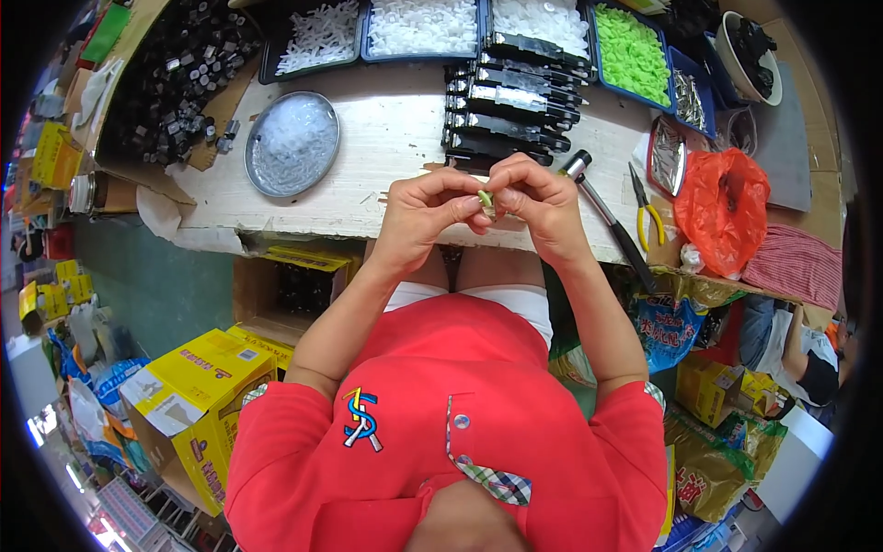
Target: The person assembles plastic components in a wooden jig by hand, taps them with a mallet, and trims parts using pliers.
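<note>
A small light-green piece (486,197) sits at your fingertips, between your two hands, above the near edge of the white worktop (391,110). Your left hand (420,214) pinches it, thumb against fingers; your right hand (543,206) grips its other side, fingers curled, both forearms slanting inward.

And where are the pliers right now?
In the head view, the pliers lie on the right side of the table, between the hammer, nearer the right hand, and the red bag.
</note>
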